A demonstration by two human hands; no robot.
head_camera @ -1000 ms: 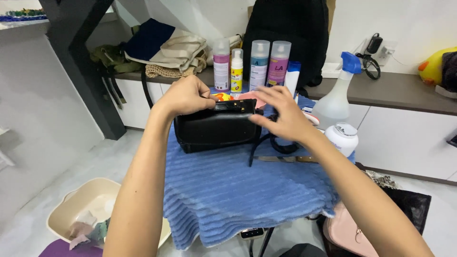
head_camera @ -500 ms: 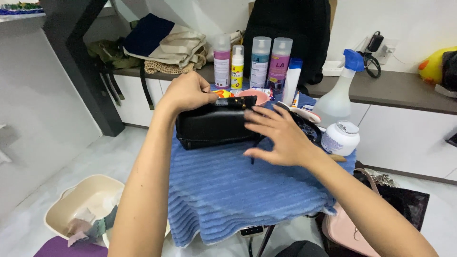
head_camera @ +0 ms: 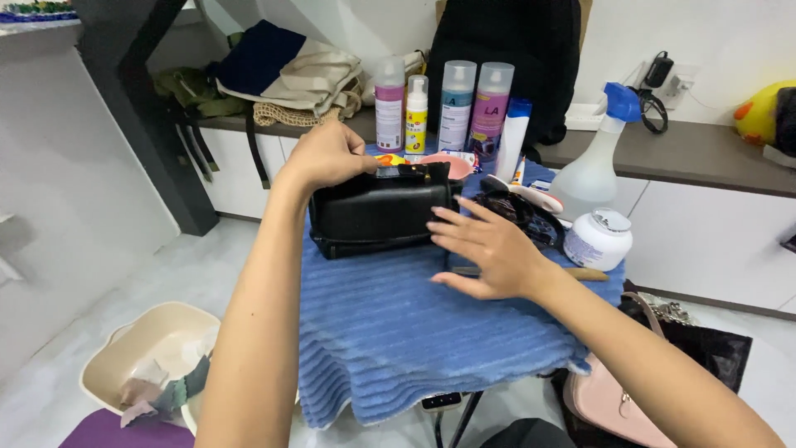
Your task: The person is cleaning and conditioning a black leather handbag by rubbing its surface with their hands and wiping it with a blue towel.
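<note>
Nearest the camera, the right hand [head_camera: 489, 249] is now lying flat and open on the blue towel [head_camera: 398, 332], its fingertips just touching the right end of the black bag [head_camera: 377, 211]. A second ago it was hovering above the bag's top, so it has come down and is gripping nothing; the work on the bag is shifting to steadying it. The left hand [head_camera: 332, 153] is staying curled shut on the bag's upper left edge, holding it upright at the middle of the towel. Right of the bag, one white jar [head_camera: 599, 238] and one spray bottle [head_camera: 593, 166] are standing. Behind the bag, four bottles [head_camera: 456, 104] and one white tube [head_camera: 512, 137] are lining up. Far left and below the bag, one beige basin [head_camera: 141, 344] is sitting on the floor.
</note>
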